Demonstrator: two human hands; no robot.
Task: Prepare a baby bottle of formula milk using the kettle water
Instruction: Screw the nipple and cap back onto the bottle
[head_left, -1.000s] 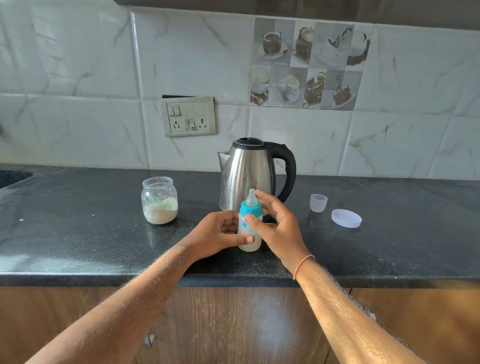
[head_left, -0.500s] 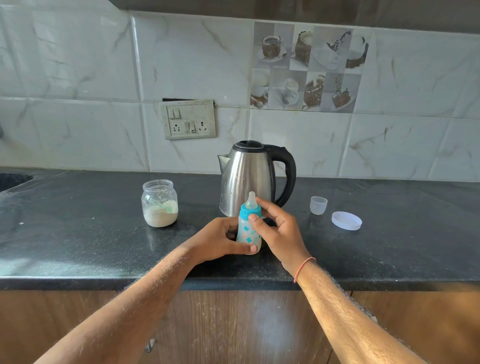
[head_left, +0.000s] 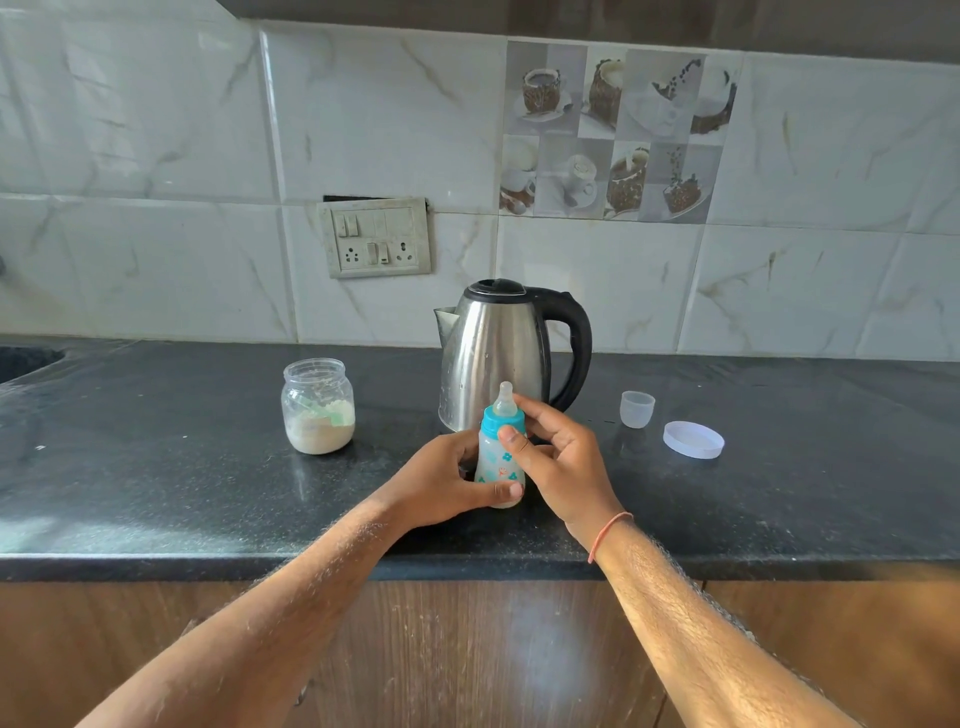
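A small baby bottle (head_left: 497, 462) with a blue collar, a clear teat and milky liquid stands upright on the black counter (head_left: 156, 493), just in front of the steel kettle (head_left: 493, 353). My left hand (head_left: 447, 483) wraps the bottle's lower body, thumb across its front. My right hand (head_left: 561, 457) grips the blue collar with thumb and fingers. Left of the kettle is an open jar of formula powder (head_left: 318, 408) with a green scoop inside.
A clear bottle cap (head_left: 637, 409) and a white jar lid (head_left: 693, 439) lie to the right of the kettle. A switch panel (head_left: 375, 237) is on the tiled wall. A sink edge (head_left: 26, 358) shows at far left. Wooden cabinet fronts run below the counter.
My right hand has closed from a loose touch onto the blue collar and turned a little. The bottle stays on the same spot on the counter.
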